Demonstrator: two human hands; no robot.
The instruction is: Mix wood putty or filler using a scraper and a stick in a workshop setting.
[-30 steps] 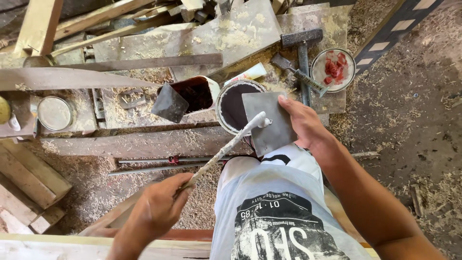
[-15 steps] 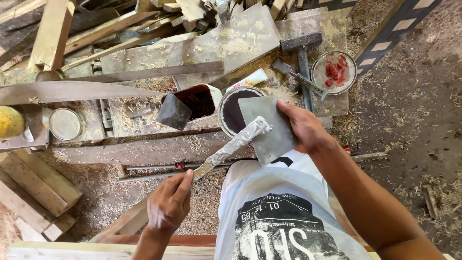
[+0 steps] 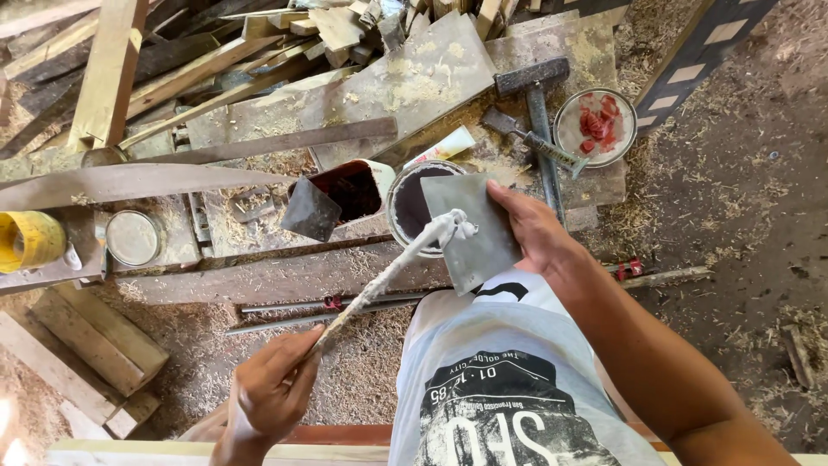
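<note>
1. Head view, hands: the left hand (image 3: 274,390), near and left of centre, had its fingers closed round the near end of a long putty-caked stick (image 3: 379,278). The stick slanted up and right, and its far tip carried a whitish blob of putty (image 3: 454,228).
2. Head view, plate: the right hand (image 3: 536,231) gripped the right edge of a grey flat plate (image 3: 473,226), thumb over its face and fingers closed underneath. The plate hung tilted just above the person's knee, overlapping the rim of an open round can (image 3: 411,200) of dark filler just beyond it.
3. Doing the step well, as I judged it: the plate wanted to be held level and steady, with the thumb kept clear of the blob, and the stick drawn flat across the face so that the putty wiped off cleanly and did not drip onto the grey trousers.
4. Head view, surroundings: a dark open tin (image 3: 349,188) with its lid bent back stood left of the can. A hammer (image 3: 535,95) and a round dish of red pieces (image 3: 595,126) lay far right on the plank bench (image 3: 285,276). A yellow container (image 3: 28,240) stood at the far left, with sawdust all around.
</note>
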